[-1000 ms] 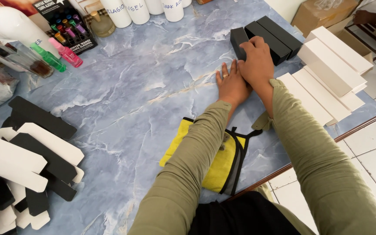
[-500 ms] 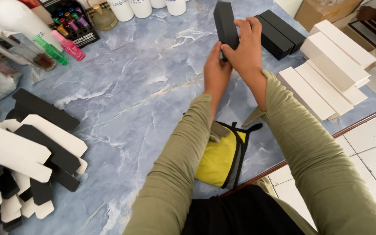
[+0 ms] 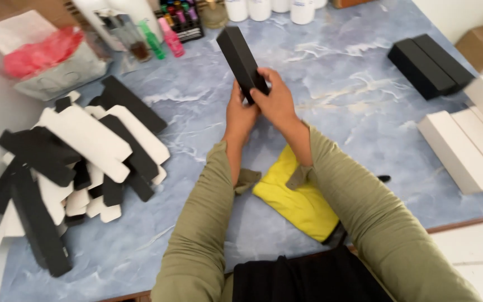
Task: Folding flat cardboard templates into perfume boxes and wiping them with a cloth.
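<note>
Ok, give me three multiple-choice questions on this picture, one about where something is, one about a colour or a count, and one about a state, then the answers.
1. Where does the pile of flat box blanks lie?
A. at the left of the table
B. on the floor
C. on the yellow cloth

2. What colour is the long box in the hands?
A. white
B. black
C. red

3. How is that box held?
A. lying flat on the table
B. lifted off the table in both hands
C. pinned under one elbow

Answers: 1 A, the black and white blanks are heaped at the left edge of the blue marbled table. 2 B, it is black all over. 3 B, the left hand and right hand grip its near end, and it slants up clear of the table.
</note>
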